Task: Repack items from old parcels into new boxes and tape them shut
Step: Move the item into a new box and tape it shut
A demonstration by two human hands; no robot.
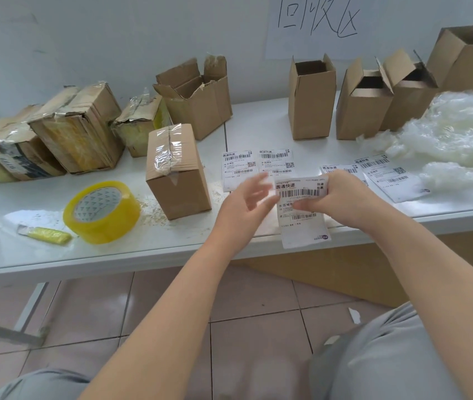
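Right grip (345,197) pinches the label (301,229), left grip (244,203) spread open beside it; a careless peel could crease or tear it

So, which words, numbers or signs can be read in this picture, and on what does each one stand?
"回收区": handwritten on the paper sheet on the wall.
"圆通快递": heading of the shipping label pinched by the right hand.
"快递 包裹": top right corner of that same label.
"圆通快递": heading of the two flat labels.
Barcode digits, address lines, the far-right labels and markings on the old parcels: too small or blurred.
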